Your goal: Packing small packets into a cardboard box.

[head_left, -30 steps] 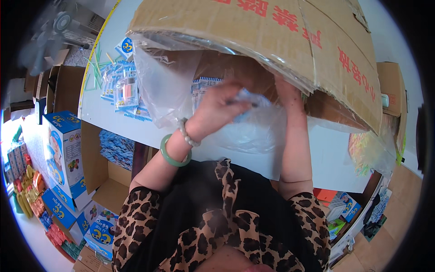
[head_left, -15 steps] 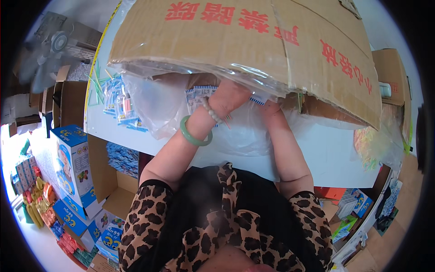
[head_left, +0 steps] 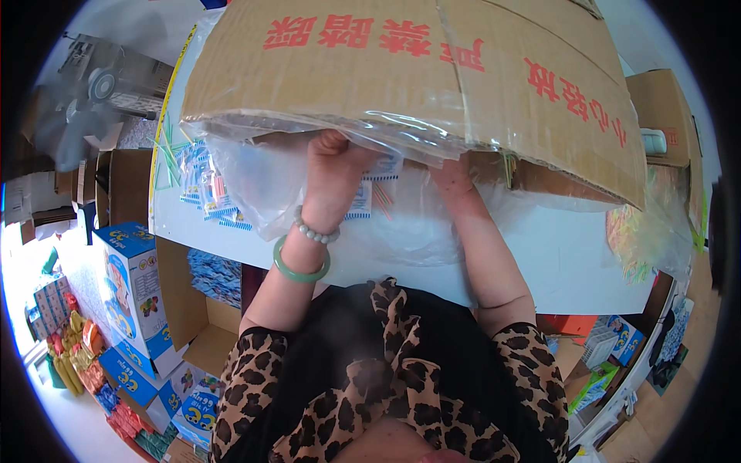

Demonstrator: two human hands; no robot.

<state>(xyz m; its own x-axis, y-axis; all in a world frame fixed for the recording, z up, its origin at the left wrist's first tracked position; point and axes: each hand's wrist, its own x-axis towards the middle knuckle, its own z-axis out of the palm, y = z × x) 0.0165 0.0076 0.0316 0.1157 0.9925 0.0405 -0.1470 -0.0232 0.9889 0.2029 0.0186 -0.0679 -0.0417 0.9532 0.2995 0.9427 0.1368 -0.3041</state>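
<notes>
"Where are we working?"

"At the cardboard box (head_left: pixel 347 85): our left hand (head_left: pixel 332 162) is at its mouth, fingers curled, contents impossible to tell! Our right hand (head_left: pixel 450 176) sits under its edge, fingers hidden; open or closed, we can't say."

"And the striped packets (head_left: pixel 384 165)?"

"Between our hands at the box's mouth, amid clear plastic (head_left: pixel 266 181). That mouth faces us, probably so we can reach straight in!"

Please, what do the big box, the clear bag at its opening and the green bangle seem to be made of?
Box: matte cardboard, by its brown papery face.
Clear bag: probably thin glossy plastic film, see-through and wrinkled.
Green bangle: polished, perhaps jade, from its smooth sheen; glass or plastic is possible.
</notes>
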